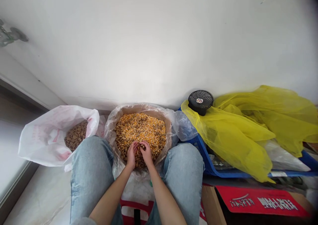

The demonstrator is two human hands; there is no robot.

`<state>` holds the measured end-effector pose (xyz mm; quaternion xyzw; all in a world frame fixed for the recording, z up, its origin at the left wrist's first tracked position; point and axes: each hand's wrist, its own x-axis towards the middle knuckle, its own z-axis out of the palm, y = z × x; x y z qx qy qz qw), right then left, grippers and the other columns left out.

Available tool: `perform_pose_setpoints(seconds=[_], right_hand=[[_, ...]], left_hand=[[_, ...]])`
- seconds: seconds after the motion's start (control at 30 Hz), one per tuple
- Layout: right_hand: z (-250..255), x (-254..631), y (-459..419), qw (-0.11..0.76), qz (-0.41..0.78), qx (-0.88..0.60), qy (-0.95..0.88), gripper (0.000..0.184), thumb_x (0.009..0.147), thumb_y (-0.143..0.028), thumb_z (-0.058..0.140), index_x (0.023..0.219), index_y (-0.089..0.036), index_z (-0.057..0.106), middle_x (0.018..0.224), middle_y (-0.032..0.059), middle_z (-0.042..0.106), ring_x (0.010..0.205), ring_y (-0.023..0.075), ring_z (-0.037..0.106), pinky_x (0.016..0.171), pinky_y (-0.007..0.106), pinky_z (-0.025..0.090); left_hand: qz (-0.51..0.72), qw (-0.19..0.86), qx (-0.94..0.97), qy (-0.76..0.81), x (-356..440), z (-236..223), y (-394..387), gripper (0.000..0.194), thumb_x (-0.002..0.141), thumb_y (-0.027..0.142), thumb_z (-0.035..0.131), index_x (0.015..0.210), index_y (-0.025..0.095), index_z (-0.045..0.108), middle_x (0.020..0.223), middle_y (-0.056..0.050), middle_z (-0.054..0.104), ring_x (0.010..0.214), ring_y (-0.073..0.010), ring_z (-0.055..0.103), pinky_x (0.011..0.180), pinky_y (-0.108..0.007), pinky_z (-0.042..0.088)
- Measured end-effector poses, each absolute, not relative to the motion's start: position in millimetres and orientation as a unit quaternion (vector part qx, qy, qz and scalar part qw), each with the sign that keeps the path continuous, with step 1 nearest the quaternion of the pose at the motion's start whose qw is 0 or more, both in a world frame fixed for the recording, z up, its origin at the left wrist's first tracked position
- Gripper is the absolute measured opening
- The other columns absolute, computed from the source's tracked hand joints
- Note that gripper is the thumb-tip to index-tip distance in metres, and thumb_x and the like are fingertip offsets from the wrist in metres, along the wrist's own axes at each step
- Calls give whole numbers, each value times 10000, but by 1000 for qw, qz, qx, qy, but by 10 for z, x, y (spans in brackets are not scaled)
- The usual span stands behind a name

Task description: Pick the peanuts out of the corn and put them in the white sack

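Note:
A clear plastic-lined sack (171, 119) stands between my knees, full of yellow corn kernels (141, 120) mixed with unshelled peanuts (121, 152). Both hands are low over its near side. My left hand (131, 154) is slightly cupped, with its fingers stretched out and nothing visible held in it. Close beside it, my right hand (147, 152) has its fingers curled and its thumb bent in around what looks like a peanut (142, 146). Darker peanuts lie just beneath both hands.
On the left, a white plastic bag (44, 139) holds more peanuts. To the right, a blue tray (211, 167) bears yellow mesh cloth (238, 129) and a small black fan (200, 101). A red-flapped cardboard box (260, 201) sits below it. A white wall (139, 46) rises behind.

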<state>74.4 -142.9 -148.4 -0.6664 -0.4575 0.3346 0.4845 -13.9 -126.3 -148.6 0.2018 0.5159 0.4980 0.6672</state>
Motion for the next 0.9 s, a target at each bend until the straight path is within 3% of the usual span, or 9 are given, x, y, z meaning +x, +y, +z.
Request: perform_pose_setpoints(seconds=[0.27,0.9], right_hand=[[-1574,814,-1474,548,388,-665,-326,334,669,-275,506,978,-174,580,1054,67,601,1004,173,521,913,328,357],[-1545,864,-1549,604,395,-643,-255,351,690,-397,490,937,-175,604,1022,83,629,960,180,567,843,326,417]], left_hand=[[485,678,174,525,-200,-1446,-1305,287,812,290,385,982,159,576,1111,-105,585,1007,-156,547,935,-307,365],[485,695,135,513,-237,-1382,-1434,217,801,247,428,899,159,600,1022,-107,628,1001,-183,553,945,-346,360]])
